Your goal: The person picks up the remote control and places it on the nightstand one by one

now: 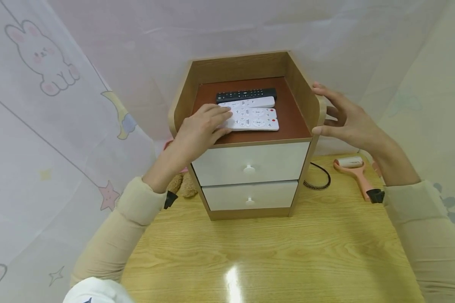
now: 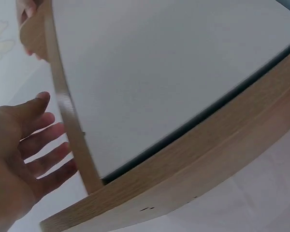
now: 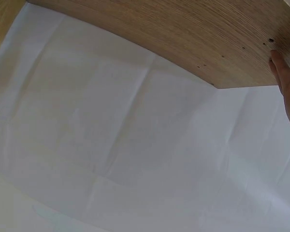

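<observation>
My left hand (image 1: 202,126) is over the left end of several white remote controls (image 1: 258,123) on the brown top of a small wooden cabinet (image 1: 250,214). Its fingers look relaxed and cover part of the remotes. Behind these lies a black remote control (image 1: 246,95). In the left wrist view the left hand (image 2: 19,154) shows spread fingers beside the shelf's front edge, with no remote visible there. My right hand (image 1: 350,122) rests against the cabinet's right side panel (image 1: 305,99), thumb at the front edge. The right wrist view shows its fingers (image 3: 276,63) touching the panel's outer face.
Two white drawers with round knobs face forward, the upper drawer (image 1: 227,164) above the lower drawer (image 1: 227,198). On the wooden table (image 1: 280,248), an orange lint roller (image 1: 358,170) and a dark coiled cord (image 1: 318,186) lie at right. A brown plush toy (image 1: 188,185) is at left.
</observation>
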`<action>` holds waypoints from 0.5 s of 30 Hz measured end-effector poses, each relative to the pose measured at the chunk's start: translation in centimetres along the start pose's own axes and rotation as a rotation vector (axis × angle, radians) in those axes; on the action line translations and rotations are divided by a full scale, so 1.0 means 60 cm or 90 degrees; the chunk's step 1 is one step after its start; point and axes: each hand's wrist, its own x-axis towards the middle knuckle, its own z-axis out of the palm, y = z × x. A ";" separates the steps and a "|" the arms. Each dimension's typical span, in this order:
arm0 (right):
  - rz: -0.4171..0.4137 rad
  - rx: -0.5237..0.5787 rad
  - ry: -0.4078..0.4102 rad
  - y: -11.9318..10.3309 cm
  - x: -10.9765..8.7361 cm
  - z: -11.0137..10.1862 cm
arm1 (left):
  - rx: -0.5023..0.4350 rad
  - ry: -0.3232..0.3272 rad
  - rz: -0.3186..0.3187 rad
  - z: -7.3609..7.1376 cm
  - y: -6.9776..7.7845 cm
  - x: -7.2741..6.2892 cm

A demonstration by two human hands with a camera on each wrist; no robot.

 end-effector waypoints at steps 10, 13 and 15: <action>0.041 -0.095 -0.008 -0.015 -0.008 -0.001 | -0.071 0.484 0.059 -0.040 0.053 -0.108; 0.094 -0.156 -0.004 -0.019 -0.030 -0.002 | -0.077 0.570 -0.025 -0.026 0.043 -0.163; 0.118 -0.168 0.021 -0.005 -0.053 0.001 | -0.079 0.567 -0.100 -0.001 0.019 -0.212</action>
